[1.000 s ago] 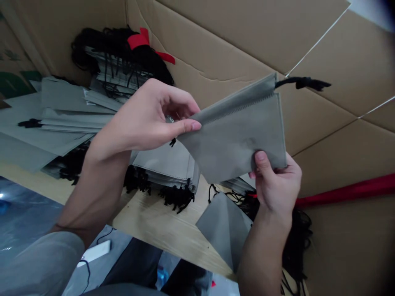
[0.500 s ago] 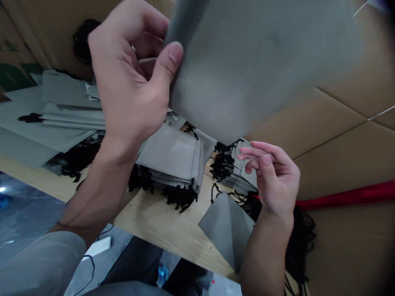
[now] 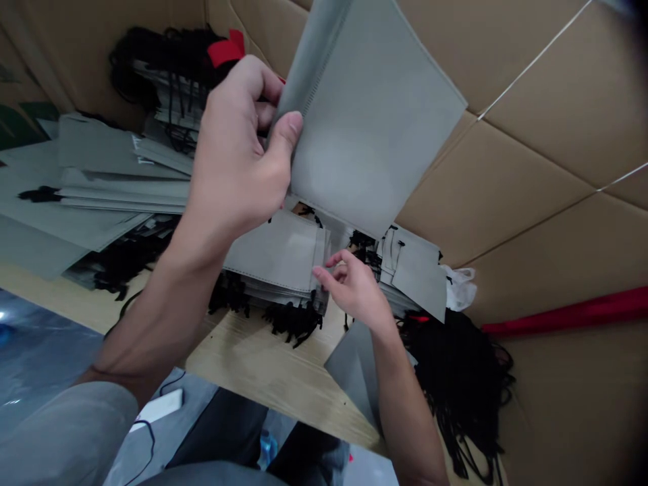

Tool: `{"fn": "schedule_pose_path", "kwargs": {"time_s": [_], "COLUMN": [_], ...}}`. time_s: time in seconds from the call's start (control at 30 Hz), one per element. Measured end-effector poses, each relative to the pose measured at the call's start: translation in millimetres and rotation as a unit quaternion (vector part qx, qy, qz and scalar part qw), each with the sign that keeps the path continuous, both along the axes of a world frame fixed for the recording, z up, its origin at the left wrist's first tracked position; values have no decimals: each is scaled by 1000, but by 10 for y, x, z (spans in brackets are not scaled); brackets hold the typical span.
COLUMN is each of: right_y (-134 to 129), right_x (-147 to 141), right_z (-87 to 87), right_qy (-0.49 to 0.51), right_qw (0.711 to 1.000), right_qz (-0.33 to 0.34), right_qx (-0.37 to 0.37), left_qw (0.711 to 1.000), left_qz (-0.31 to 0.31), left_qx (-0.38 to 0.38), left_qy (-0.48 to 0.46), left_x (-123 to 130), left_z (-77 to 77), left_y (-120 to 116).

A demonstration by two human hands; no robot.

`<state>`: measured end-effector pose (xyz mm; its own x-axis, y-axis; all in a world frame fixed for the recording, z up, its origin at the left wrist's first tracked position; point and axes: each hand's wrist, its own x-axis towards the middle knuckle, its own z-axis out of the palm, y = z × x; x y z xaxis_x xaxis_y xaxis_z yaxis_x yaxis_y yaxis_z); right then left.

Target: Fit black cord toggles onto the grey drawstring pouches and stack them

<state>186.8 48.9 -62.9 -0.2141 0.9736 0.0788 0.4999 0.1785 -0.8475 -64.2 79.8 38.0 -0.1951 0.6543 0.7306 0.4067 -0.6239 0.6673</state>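
My left hand (image 3: 248,148) is raised, thumb and fingers pinching the left edge of a grey pouch (image 3: 364,121) with a stitched seam. The pouch hangs tilted above the table. Lower down, my right hand (image 3: 354,287) has its fingers apart and holds nothing. Its fingertips are at the right edge of a stack of grey pouches (image 3: 276,253), from which black cord ends (image 3: 293,324) stick out at the front. Whether they touch the stack is unclear. Under my right forearm lies a folded grey piece (image 3: 354,364).
More grey pouches (image 3: 101,152) lie at the left, and another stack (image 3: 420,270) sits at the right. A heap of black cords (image 3: 455,385) is beside the wooden table (image 3: 253,364). Cardboard (image 3: 531,223) stands behind, with a red strip (image 3: 567,310).
My right hand has moved left from the right stack to the middle stack. My left hand and its pouch have shifted slightly right and down, uncovering black cords and a red piece behind.
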Motion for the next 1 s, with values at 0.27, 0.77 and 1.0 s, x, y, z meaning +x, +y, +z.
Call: {"fn": "schedule_pose_path", "kwargs": {"time_s": [0.27, 0.77, 1.0], "right_y": [40, 125, 96], "right_x": [-12, -18, -131], "right_z": [2, 57, -9], "right_qy": [104, 293, 295], "right_qw": [994, 954, 955], "right_qz": [-14, -67, -36], "right_qx": [-32, -20, -25], "left_qw": [999, 999, 999], "left_qz": [-11, -14, -29], "left_qx": [0, 10, -7], "left_qy": [-36, -33, -40], "left_x": [-29, -31, -31], "left_z": [21, 54, 76], "left_y": [1, -72, -83]}}
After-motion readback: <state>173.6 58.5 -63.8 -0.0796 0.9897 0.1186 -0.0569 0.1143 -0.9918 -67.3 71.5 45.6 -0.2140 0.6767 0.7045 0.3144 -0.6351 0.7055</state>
